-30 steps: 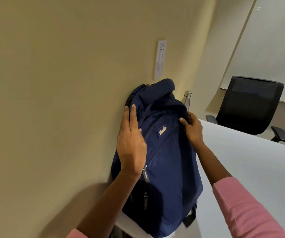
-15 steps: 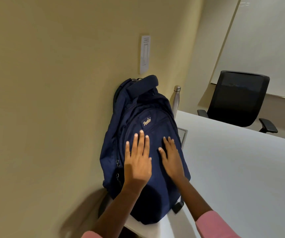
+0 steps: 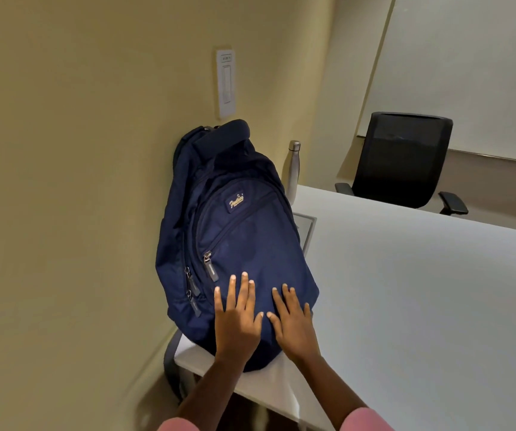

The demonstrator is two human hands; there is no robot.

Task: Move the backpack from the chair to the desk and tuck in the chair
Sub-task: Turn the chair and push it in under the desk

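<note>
A navy blue backpack [image 3: 238, 231] stands upright on the left end of the white desk [image 3: 421, 306], its back leaning against the beige wall. My left hand [image 3: 238, 318] lies flat on the lower front of the backpack with fingers spread. My right hand [image 3: 294, 325] lies flat beside it, also with fingers apart, near the bag's lower right edge. Neither hand grips anything. A black office chair [image 3: 403, 160] stands at the far side of the desk.
A steel water bottle [image 3: 292, 168] stands on the desk behind the backpack, by the wall. A grey panel [image 3: 306, 227] is set in the desk right of the bag. A white wall plate [image 3: 225, 84] hangs above. A whiteboard [image 3: 468, 66] covers the far wall.
Both hands slid down from the top of the backpack to its lower front and flattened. The view pulled back and the bag stayed against the wall.
</note>
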